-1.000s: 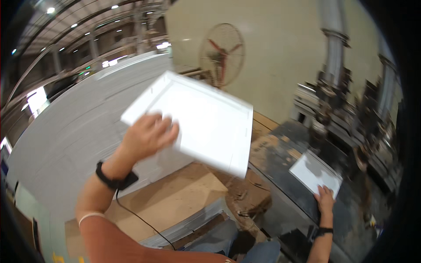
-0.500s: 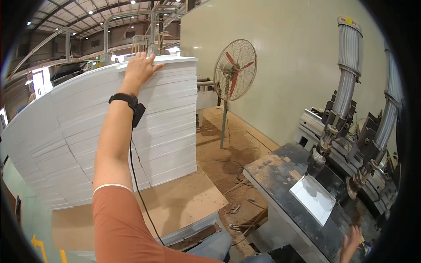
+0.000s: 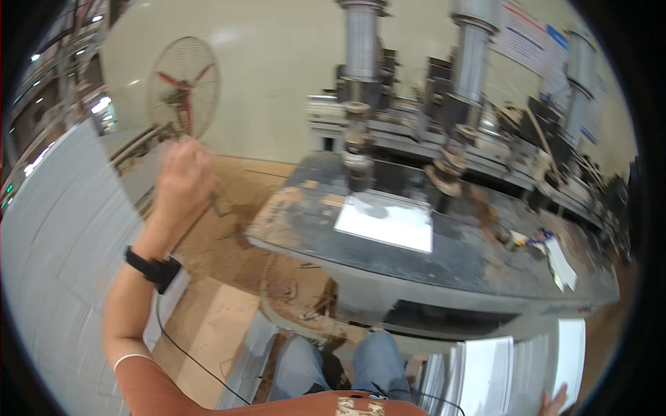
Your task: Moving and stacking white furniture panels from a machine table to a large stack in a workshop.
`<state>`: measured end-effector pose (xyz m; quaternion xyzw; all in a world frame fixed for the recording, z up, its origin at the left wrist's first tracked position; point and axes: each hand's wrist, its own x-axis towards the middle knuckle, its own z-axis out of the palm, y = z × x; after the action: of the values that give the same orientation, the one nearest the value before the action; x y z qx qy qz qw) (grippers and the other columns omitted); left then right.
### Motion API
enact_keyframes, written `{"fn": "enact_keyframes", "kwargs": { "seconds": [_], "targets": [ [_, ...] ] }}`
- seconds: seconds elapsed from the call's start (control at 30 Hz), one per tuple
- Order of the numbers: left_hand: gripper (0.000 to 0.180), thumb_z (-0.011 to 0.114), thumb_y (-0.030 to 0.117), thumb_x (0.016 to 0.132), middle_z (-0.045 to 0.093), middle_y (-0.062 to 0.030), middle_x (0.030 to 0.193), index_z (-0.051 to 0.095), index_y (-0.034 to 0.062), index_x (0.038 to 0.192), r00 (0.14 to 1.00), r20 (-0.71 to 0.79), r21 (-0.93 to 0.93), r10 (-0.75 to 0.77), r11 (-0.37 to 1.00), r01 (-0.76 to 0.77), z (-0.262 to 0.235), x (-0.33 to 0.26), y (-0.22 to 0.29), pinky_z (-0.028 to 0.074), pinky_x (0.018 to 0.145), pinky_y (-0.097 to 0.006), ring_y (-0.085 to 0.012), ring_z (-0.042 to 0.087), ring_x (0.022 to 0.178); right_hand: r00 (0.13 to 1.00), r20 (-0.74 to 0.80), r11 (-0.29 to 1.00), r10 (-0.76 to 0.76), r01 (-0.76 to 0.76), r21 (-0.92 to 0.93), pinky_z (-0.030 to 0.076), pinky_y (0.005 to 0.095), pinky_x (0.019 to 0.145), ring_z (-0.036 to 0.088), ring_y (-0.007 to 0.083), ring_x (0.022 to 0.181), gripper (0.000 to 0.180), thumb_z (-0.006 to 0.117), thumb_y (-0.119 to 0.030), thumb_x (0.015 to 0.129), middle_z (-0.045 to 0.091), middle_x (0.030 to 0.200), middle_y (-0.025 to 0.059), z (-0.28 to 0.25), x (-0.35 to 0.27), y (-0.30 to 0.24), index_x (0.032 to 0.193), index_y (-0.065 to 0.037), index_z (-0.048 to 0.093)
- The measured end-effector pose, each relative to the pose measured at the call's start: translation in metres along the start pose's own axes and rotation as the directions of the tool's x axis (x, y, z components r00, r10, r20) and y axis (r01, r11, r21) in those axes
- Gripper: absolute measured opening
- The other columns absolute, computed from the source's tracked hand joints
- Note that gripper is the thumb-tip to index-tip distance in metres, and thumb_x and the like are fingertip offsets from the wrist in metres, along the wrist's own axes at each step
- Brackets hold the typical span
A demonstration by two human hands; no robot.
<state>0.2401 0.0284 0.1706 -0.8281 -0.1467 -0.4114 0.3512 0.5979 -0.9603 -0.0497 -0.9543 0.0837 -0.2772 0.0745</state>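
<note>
My left hand is raised at the left between the tall pile of white panels and the pedestal fan. Motion blurs its fingers, and I make out nothing held in it. At the lower right, my right hand has its fingers at the near end of a white panel, which stands at the right end of a row of white panels. Part of this hand is cut off by the picture's edge. Another white panel lies flat on the dark machine table under metal cylinders.
Upright machine cylinders rise behind the table. A pale scrap lies at its right end. The fan stands by the wall over a dusty floor. A brown board lies beside the tall pile. A cable hangs from my left wrist.
The view has swung to the right. My left hand has come off the top of the tall pile. My right hand has moved rightward and down to the white panel.
</note>
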Motion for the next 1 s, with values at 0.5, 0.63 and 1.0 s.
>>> {"fn": "enact_keyframes", "kwargs": {
  "seconds": [0.5, 0.63, 1.0],
  "targets": [
    [0.05, 0.069, 0.043, 0.081, 0.056, -0.0117, 0.105, 0.06, 0.0055, 0.112, 0.931, 0.305, -0.723, 0.202, 0.685, 0.088, 0.124, -0.049, 0.369, 0.041, 0.095, -0.046, -0.03, 0.053, 0.102, 0.559, -0.235, 0.446, -0.795, 0.802, 0.398, 0.05, 0.0469, 0.097, 0.064, 0.0343, 0.111, 0.051, 0.059, 0.008, 0.064, 0.069, 0.117, 0.0117, -0.028, -0.022, -0.391, 0.111, -0.008, 0.068],
    [0.029, 0.064, 0.016, 0.078, 0.056, -0.0068, 0.098, 0.061, 0.0126, 0.107, 0.897, 0.296, -0.696, 0.329, 0.717, -0.034, 0.031, -0.102, 0.303, 0.047, 0.08, -0.037, -0.0249, 0.055, 0.093, 0.45, -0.273, 0.273, -0.85, 0.82, 0.503, 0.048, 0.0487, 0.1, 0.062, 0.0292, 0.116, 0.051, 0.067, 0.003, 0.069, 0.067, 0.123, 0.0059, 0.044, -0.021, -0.495, 0.117, -0.012, 0.065],
    [0.031, 0.065, 0.01, 0.077, 0.064, -0.0034, 0.101, 0.066, 0.0147, 0.108, 0.913, 0.32, -0.135, 0.254, 0.966, -0.222, -0.172, -0.062, 0.119, 0.049, 0.067, -0.033, -0.0209, 0.06, 0.085, 0.342, -0.289, 0.145, -0.894, 0.832, 0.535, 0.05, 0.0405, 0.089, 0.058, 0.0314, 0.104, 0.041, 0.073, -0.032, 0.08, 0.068, 0.112, 0.0084, 0.166, -0.032, -0.656, 0.112, -0.007, 0.069]
  ]
}}
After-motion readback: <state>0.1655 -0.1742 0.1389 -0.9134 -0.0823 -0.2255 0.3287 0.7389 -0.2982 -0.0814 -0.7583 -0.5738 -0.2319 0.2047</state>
